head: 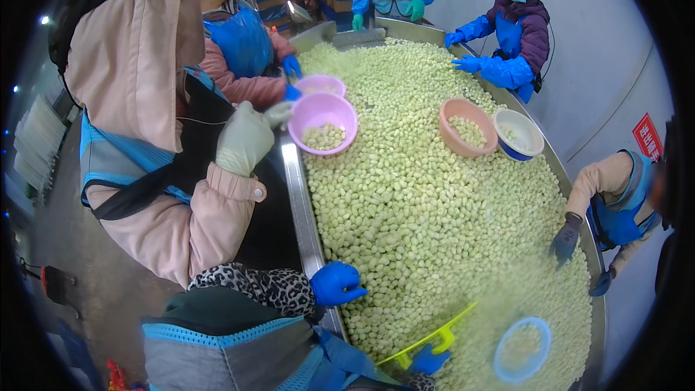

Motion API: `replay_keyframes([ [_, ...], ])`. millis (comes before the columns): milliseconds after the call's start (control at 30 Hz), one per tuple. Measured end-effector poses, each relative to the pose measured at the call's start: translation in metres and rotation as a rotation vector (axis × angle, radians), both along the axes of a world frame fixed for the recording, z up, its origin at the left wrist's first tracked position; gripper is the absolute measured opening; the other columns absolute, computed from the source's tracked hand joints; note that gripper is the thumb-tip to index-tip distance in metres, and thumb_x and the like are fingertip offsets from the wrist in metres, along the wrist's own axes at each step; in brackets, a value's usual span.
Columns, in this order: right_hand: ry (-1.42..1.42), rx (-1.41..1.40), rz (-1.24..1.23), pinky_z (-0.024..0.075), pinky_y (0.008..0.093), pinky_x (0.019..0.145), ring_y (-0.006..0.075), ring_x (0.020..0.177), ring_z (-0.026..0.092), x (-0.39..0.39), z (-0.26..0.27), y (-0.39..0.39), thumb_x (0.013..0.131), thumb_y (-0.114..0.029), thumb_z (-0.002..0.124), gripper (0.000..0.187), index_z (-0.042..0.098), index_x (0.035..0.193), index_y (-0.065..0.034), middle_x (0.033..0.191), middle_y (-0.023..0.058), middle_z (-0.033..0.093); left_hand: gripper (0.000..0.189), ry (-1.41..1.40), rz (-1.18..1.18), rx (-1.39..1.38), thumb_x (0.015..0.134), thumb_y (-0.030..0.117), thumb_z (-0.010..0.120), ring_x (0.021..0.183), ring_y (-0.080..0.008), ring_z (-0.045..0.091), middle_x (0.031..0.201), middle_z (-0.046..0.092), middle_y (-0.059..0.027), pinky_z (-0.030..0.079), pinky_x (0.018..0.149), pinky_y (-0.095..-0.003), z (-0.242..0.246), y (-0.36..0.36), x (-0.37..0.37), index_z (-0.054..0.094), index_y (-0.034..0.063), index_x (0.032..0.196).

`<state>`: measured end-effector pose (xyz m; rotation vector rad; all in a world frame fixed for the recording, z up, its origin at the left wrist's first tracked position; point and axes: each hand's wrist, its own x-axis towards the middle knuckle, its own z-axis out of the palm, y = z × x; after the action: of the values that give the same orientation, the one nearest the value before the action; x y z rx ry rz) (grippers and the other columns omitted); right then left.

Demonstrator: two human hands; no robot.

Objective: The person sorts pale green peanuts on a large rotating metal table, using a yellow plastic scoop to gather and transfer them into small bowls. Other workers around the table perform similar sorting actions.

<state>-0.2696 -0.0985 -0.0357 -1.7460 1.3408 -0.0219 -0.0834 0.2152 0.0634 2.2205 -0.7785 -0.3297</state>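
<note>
My left hand (336, 284), in a blue glove and a leopard-print sleeve, is curled at the near metal rim of a large tray (312, 233); nothing shows in its fingers. My right hand (430, 359), also gloved in blue, grips the handle of a long yellow-green plastic scraper (429, 338) low in the view. Its blade lies over pale green oval beans or similar produce (402, 206), heaped throughout the tray. To the right of the scraper, a light blue bowl (498, 358) holds some pieces and looks blurred.
Pink-purple bowls (350, 125) stand by the left rim, near a co-worker's pale glove (244, 138). Towards the right rim are an orange bowl (446, 125) and a white bowl (535, 130). Several co-workers stand around the tray; one's grey glove (566, 239) reaches in. A metal grate (358, 39) is at the far end.
</note>
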Motion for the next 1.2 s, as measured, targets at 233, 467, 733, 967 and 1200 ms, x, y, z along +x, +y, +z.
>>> replay_keyframes([
  [233, 0.055, -0.257, 0.114, 0.0521, 0.0406, 0.086, 0.0333, 0.103, 0.063, 0.005, 0.014, 0.010, 0.084, -0.005, 0.061, 0.055, 0.039, 0.135, -0.0002, 0.116, 0.0213, 0.060, 0.033, 0.006, -0.013, 0.039, 0.089, 0.031, 0.062, 0.067, -0.0367, 0.058, 0.071, 0.057, -0.0160, 0.045, 0.061, -0.0477, 0.002, 0.002, 0.000, 0.062, 0.0065, 0.068],
  [467, 0.007, -0.201, 0.044, 0.0530, 0.0408, 0.082, 0.0337, 0.100, 0.065, 0.025, 0.030, 0.015, 0.085, -0.005, 0.062, 0.047, 0.041, 0.128, -0.0001, 0.113, 0.0212, 0.061, 0.032, -0.001, 0.036, 0.024, 0.089, 0.032, 0.062, 0.071, -0.0360, 0.061, 0.074, 0.061, -0.0144, 0.048, 0.064, -0.0463, -0.003, -0.005, -0.003, 0.062, 0.0076, 0.068],
  [733, -0.010, -0.106, 0.073, 0.0533, 0.0409, 0.084, 0.0347, 0.104, 0.064, 0.041, 0.051, 0.043, 0.088, -0.008, 0.062, 0.047, 0.041, 0.129, -0.0009, 0.115, 0.0226, 0.060, 0.029, -0.085, 0.068, -0.012, 0.088, 0.032, 0.062, 0.072, -0.0365, 0.062, 0.075, 0.061, -0.0150, 0.048, 0.064, -0.0470, -0.026, 0.013, -0.005, 0.064, 0.0087, 0.071],
  [967, -0.228, -0.228, 0.219, 0.0536, 0.0366, 0.074, 0.0230, 0.086, 0.066, 0.025, -0.047, -0.056, 0.089, -0.016, 0.061, 0.024, 0.063, 0.108, -0.0022, 0.100, 0.0140, 0.067, 0.030, -0.042, 0.113, -0.044, 0.087, 0.034, 0.066, 0.073, -0.0396, 0.061, 0.076, 0.061, -0.0181, 0.047, 0.065, -0.0496, -0.035, -0.019, 0.010, 0.065, 0.0060, 0.075],
  [1200, -0.466, -0.065, -0.194, 0.0514, 0.0321, 0.057, 0.0167, 0.068, 0.063, 0.016, 0.086, 0.030, 0.089, -0.021, 0.069, 0.051, 0.047, 0.131, -0.0029, 0.092, 0.0111, 0.064, 0.034, -0.171, 0.105, -0.013, 0.089, 0.024, 0.069, 0.061, -0.0336, 0.051, 0.068, 0.052, -0.0155, 0.042, 0.058, -0.0418, -0.070, 0.036, 0.017, 0.053, 0.0033, 0.068],
])
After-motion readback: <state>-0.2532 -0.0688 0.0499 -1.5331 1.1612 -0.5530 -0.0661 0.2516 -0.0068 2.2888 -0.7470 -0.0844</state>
